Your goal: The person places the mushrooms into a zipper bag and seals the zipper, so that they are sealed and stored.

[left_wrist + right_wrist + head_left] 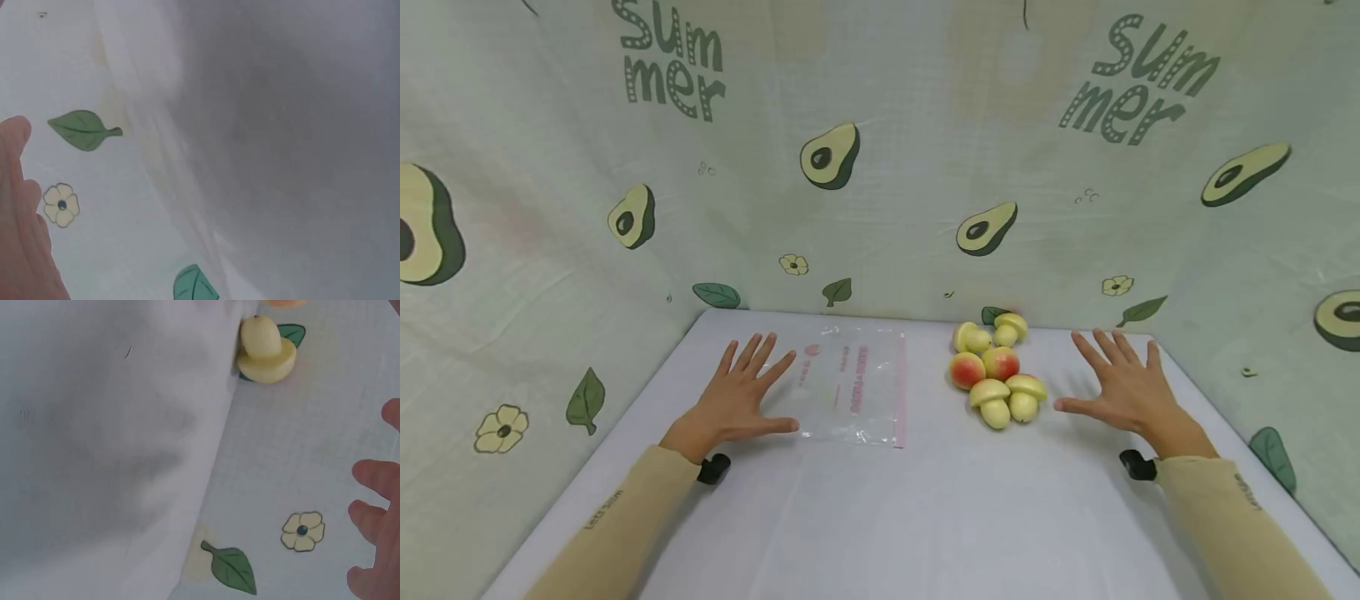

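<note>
My left hand (741, 402) hovers with spread fingers at the left of the white table, its thumb and fingertips by the near-left edge of a clear plastic bag (850, 387). The bag lies flat, with pink print and a pink strip along its right side. Right of it sit several pale yellow toy mushrooms (990, 402) and two red-and-yellow round fruits (967, 370), grouped together. Beyond them on the right, my right hand (1126, 385) is held with fingers spread and nothing in it. One mushroom (267, 350) also shows in the right wrist view.
The white table (880, 517) is bordered at the back and sides by a pale cloth (895, 225) printed with avocados, leaves and flowers. Each wrist carries a small black camera, one at the left wrist (713, 469) and one at the right wrist (1138, 465).
</note>
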Tool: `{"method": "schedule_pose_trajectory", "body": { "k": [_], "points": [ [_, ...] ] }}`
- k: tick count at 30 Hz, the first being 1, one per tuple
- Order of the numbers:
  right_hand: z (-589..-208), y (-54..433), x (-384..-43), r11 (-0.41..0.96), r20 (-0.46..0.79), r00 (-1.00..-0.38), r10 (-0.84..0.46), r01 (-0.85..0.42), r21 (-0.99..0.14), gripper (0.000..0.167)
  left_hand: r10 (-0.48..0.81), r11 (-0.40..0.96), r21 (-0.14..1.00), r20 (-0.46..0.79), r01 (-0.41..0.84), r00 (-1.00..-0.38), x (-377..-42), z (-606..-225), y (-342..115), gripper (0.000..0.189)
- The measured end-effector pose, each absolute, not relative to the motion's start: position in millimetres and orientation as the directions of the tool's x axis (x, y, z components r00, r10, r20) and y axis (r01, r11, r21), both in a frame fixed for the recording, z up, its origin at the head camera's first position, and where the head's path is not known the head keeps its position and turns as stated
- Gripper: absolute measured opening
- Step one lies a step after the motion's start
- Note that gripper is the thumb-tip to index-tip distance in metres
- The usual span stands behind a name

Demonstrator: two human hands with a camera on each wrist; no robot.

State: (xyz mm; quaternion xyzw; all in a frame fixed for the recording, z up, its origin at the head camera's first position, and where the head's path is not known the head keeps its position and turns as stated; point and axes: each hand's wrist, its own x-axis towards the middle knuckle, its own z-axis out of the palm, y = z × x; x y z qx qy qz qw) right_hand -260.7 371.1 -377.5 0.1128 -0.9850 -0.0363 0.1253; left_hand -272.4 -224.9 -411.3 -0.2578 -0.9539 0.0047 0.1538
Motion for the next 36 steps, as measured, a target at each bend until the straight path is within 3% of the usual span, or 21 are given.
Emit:
{"method": "schedule_pose_trajectory", "body": {
  "k": [14, 23, 36],
  "points": [
    [-380.6, 335.7, -260.4, 0.935, 0.303, -0.892, -0.336, -0.355, -0.010, 0.106, 0.518, 0.844, -0.014, 0.277, 0.536, -0.809, -269.1, -407.6, -187.3, 0.102],
    [-377.2, 303.3, -261.9, 0.906, 0.335, -0.862, -0.380, -0.421, -0.055, 0.100, 0.593, 0.787, -0.002, 0.274, 0.617, -0.757, -265.8, -413.0, -157.4, 0.096],
    [-382.0, 247.3, -270.5, 0.825, 0.342, -0.787, -0.513, -0.562, -0.055, 0.098, 0.629, 0.742, 0.079, 0.262, 0.666, -0.732, -266.5, -412.8, -135.1, 0.094]
  ]
}}
